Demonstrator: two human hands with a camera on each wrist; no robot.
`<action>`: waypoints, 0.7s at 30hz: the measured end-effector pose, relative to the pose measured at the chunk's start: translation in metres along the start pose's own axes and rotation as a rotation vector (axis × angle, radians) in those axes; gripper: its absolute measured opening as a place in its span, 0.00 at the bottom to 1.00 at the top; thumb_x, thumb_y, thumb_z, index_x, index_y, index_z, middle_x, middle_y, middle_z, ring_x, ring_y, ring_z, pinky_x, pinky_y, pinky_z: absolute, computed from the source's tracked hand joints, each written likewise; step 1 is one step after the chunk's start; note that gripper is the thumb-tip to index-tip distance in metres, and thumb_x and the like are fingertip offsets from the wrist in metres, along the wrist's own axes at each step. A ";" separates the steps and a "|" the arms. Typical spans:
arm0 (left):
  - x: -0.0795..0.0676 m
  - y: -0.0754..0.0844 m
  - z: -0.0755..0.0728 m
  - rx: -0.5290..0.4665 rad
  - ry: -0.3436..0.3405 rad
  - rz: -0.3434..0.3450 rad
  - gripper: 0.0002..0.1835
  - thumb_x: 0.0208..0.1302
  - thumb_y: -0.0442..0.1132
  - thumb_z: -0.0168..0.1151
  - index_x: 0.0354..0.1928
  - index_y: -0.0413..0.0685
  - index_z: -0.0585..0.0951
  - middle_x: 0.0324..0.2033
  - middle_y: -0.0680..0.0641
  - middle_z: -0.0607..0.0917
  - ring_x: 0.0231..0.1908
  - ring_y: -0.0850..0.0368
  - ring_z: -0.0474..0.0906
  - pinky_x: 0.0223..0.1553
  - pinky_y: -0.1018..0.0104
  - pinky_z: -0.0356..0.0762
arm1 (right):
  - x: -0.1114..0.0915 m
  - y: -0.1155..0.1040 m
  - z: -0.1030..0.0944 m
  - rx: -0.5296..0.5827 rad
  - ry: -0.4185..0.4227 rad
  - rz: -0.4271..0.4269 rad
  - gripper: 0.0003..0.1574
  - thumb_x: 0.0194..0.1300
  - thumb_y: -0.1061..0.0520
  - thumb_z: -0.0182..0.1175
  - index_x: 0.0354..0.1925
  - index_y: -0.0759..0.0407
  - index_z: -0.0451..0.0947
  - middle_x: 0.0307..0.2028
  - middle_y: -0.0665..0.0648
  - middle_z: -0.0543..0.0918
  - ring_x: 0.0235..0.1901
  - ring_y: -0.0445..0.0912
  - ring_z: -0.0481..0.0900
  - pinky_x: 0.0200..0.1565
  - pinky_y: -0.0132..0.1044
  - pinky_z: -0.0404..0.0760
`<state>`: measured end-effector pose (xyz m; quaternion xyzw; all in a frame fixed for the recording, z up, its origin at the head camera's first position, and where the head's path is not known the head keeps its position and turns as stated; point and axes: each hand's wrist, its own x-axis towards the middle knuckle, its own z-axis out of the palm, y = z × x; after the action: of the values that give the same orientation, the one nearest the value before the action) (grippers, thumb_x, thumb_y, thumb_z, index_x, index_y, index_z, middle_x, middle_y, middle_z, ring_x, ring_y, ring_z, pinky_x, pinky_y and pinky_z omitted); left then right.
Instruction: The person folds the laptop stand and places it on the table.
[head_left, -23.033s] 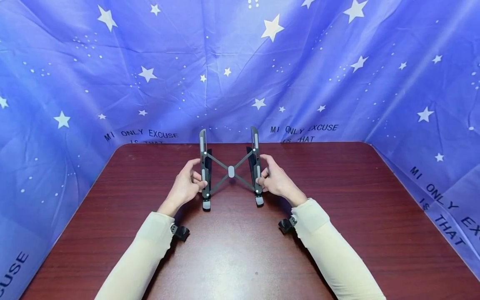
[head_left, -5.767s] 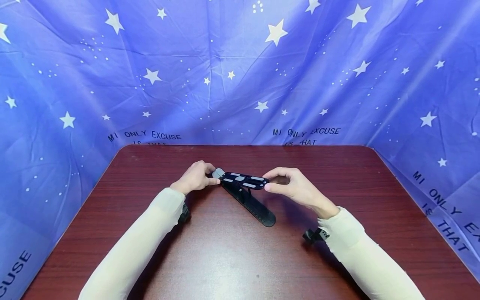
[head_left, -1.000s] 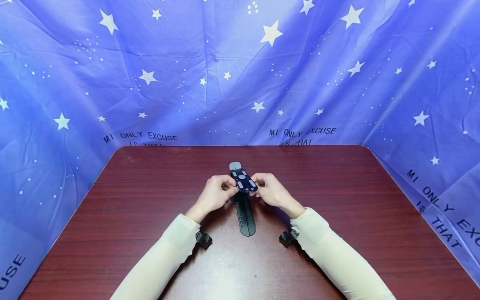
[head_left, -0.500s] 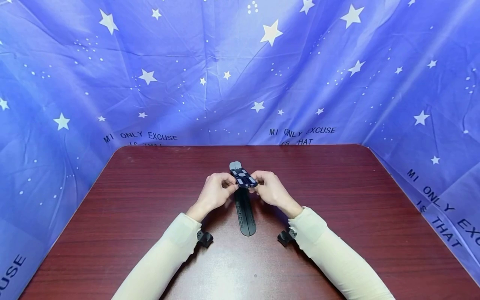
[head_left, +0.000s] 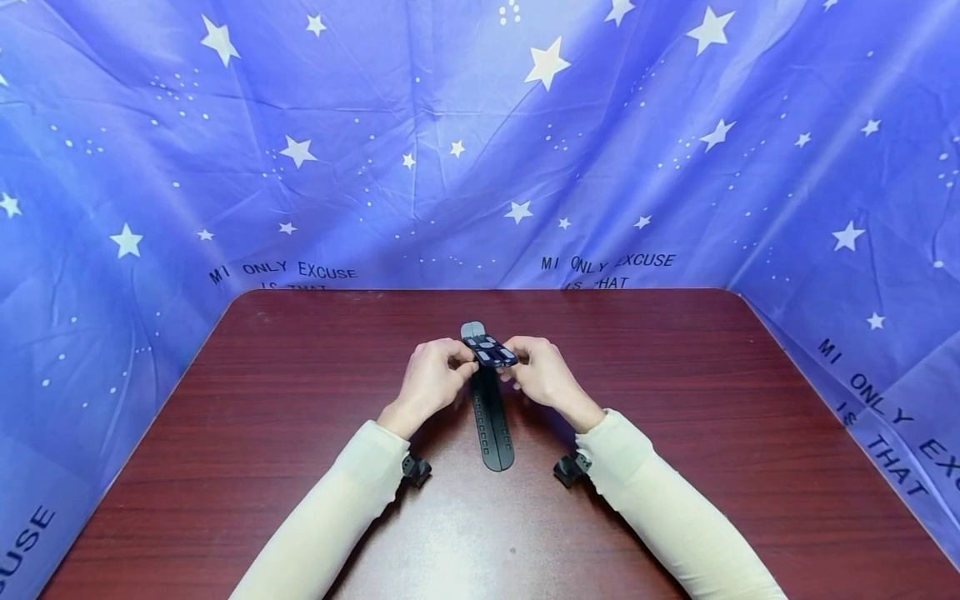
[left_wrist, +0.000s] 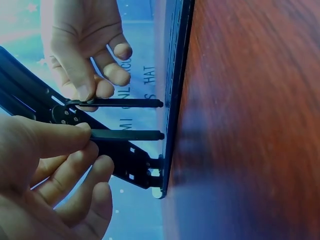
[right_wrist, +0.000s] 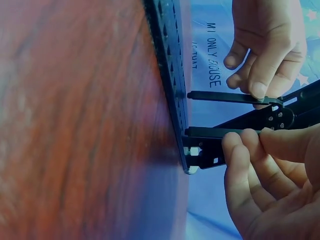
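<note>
A black folding laptop stand [head_left: 493,433] with grey pads stands at the table's middle, its two halves folded side by side. Its long base lies on the tabletop, while the padded upper part [head_left: 489,350] slants up from the far end. In the left wrist view, my left hand [left_wrist: 55,170] pinches one thin support leg [left_wrist: 125,135] of the stand between thumb and fingers. My right hand [right_wrist: 280,180], in the right wrist view, pinches the other leg [right_wrist: 210,132]. Both legs reach from the upper part to the toothed base [right_wrist: 172,75], their tips at or near it.
The dark red wooden table [head_left: 300,350] surrounds the stand. A blue cloth [head_left: 360,192] with white stars hangs behind and along both sides. A black wrist camera [head_left: 417,471] sits below my left cuff, another [head_left: 572,470] below my right.
The stand was spread in an X earlier, then folded narrow and turned to point lengthwise. Over the last second its upper part has tilted higher, and my right hand has risen slightly.
</note>
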<state>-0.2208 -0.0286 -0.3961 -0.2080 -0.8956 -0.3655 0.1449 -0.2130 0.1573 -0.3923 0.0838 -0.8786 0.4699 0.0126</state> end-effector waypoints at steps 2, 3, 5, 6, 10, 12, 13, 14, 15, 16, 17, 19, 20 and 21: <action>0.000 0.000 0.000 0.032 0.007 -0.004 0.03 0.48 0.40 0.69 0.24 0.59 0.83 0.24 0.62 0.79 0.23 0.67 0.73 0.27 0.70 0.69 | 0.000 0.000 0.000 0.008 -0.002 0.010 0.12 0.56 0.68 0.57 0.28 0.51 0.78 0.22 0.54 0.82 0.18 0.47 0.78 0.15 0.38 0.75; 0.000 0.001 0.000 0.042 0.010 -0.009 0.03 0.48 0.40 0.69 0.24 0.59 0.84 0.24 0.62 0.79 0.23 0.67 0.73 0.27 0.69 0.69 | 0.000 0.000 0.000 0.014 -0.005 0.015 0.11 0.56 0.68 0.57 0.28 0.52 0.78 0.22 0.55 0.82 0.18 0.48 0.78 0.15 0.38 0.75; -0.001 0.001 0.000 0.049 0.013 -0.017 0.03 0.48 0.40 0.69 0.24 0.59 0.84 0.24 0.62 0.80 0.24 0.65 0.73 0.27 0.69 0.69 | 0.000 0.000 0.000 0.025 -0.008 0.024 0.11 0.56 0.69 0.57 0.28 0.52 0.78 0.23 0.55 0.82 0.19 0.50 0.79 0.16 0.39 0.75; -0.001 0.002 0.000 0.050 0.014 -0.021 0.03 0.48 0.39 0.69 0.25 0.59 0.84 0.24 0.62 0.80 0.24 0.65 0.74 0.27 0.68 0.68 | 0.000 -0.001 0.000 0.030 -0.009 0.028 0.11 0.56 0.69 0.57 0.29 0.53 0.79 0.23 0.55 0.82 0.20 0.50 0.80 0.16 0.40 0.76; -0.001 0.003 0.000 0.050 0.026 -0.014 0.03 0.47 0.39 0.69 0.25 0.57 0.85 0.24 0.61 0.81 0.26 0.61 0.76 0.29 0.67 0.69 | 0.000 -0.001 0.000 0.048 -0.013 0.035 0.11 0.56 0.69 0.57 0.30 0.55 0.79 0.24 0.55 0.83 0.22 0.52 0.81 0.19 0.42 0.77; -0.001 0.003 -0.001 0.054 0.028 -0.015 0.03 0.47 0.39 0.69 0.25 0.57 0.85 0.24 0.61 0.81 0.26 0.62 0.76 0.29 0.67 0.69 | 0.000 -0.002 0.000 0.052 -0.015 0.036 0.10 0.56 0.69 0.58 0.31 0.55 0.80 0.24 0.55 0.83 0.23 0.52 0.81 0.20 0.43 0.78; -0.001 0.003 -0.001 0.056 0.028 -0.019 0.03 0.47 0.39 0.69 0.25 0.57 0.85 0.24 0.61 0.81 0.26 0.62 0.76 0.28 0.67 0.69 | -0.001 -0.002 0.000 0.054 -0.016 0.037 0.10 0.56 0.69 0.58 0.31 0.55 0.80 0.24 0.55 0.83 0.23 0.52 0.81 0.21 0.44 0.78; -0.001 0.002 -0.001 0.059 0.027 -0.025 0.03 0.47 0.39 0.69 0.25 0.57 0.85 0.24 0.62 0.81 0.25 0.63 0.76 0.28 0.67 0.69 | -0.001 -0.002 0.000 0.055 -0.017 0.038 0.09 0.56 0.68 0.58 0.31 0.56 0.80 0.25 0.55 0.83 0.23 0.51 0.82 0.21 0.44 0.78; -0.001 0.002 0.000 0.063 0.026 -0.029 0.03 0.47 0.39 0.69 0.25 0.58 0.84 0.23 0.62 0.81 0.25 0.63 0.75 0.28 0.68 0.69 | -0.001 -0.002 0.000 0.059 -0.017 0.039 0.09 0.56 0.68 0.58 0.31 0.56 0.80 0.25 0.56 0.83 0.23 0.51 0.82 0.22 0.44 0.78; -0.001 0.002 0.000 0.065 0.026 -0.034 0.03 0.47 0.40 0.69 0.25 0.58 0.84 0.23 0.63 0.81 0.25 0.64 0.75 0.27 0.68 0.69 | -0.001 -0.003 -0.001 0.062 -0.018 0.039 0.09 0.56 0.68 0.58 0.32 0.56 0.80 0.25 0.56 0.83 0.23 0.51 0.82 0.23 0.44 0.79; -0.001 0.002 0.000 0.068 0.025 -0.037 0.03 0.47 0.40 0.69 0.25 0.58 0.84 0.23 0.63 0.81 0.24 0.65 0.75 0.27 0.68 0.69 | 0.000 -0.003 -0.001 0.067 -0.018 0.038 0.09 0.56 0.69 0.58 0.32 0.56 0.80 0.25 0.56 0.83 0.24 0.51 0.82 0.23 0.45 0.79; -0.001 0.002 0.000 0.074 0.021 -0.035 0.02 0.47 0.40 0.68 0.25 0.58 0.85 0.22 0.63 0.81 0.24 0.65 0.74 0.27 0.68 0.69 | 0.000 -0.003 -0.001 0.067 -0.017 0.038 0.11 0.55 0.70 0.57 0.32 0.57 0.80 0.25 0.56 0.83 0.24 0.51 0.82 0.25 0.44 0.79; -0.001 0.002 0.000 0.078 0.021 -0.031 0.02 0.47 0.40 0.68 0.25 0.57 0.85 0.22 0.63 0.81 0.23 0.66 0.73 0.27 0.68 0.69 | 0.000 -0.004 -0.001 0.067 -0.016 0.036 0.12 0.54 0.72 0.56 0.33 0.58 0.81 0.25 0.55 0.83 0.24 0.51 0.82 0.25 0.44 0.79; -0.001 0.002 0.000 0.080 0.020 -0.027 0.02 0.47 0.40 0.68 0.26 0.57 0.85 0.22 0.63 0.81 0.23 0.66 0.73 0.26 0.68 0.69 | 0.000 -0.004 -0.002 0.069 -0.016 0.037 0.14 0.54 0.73 0.56 0.33 0.58 0.81 0.25 0.55 0.83 0.24 0.51 0.82 0.26 0.44 0.79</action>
<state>-0.2194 -0.0277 -0.3952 -0.1864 -0.9108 -0.3332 0.1571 -0.2122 0.1567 -0.3882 0.0715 -0.8634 0.4994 -0.0061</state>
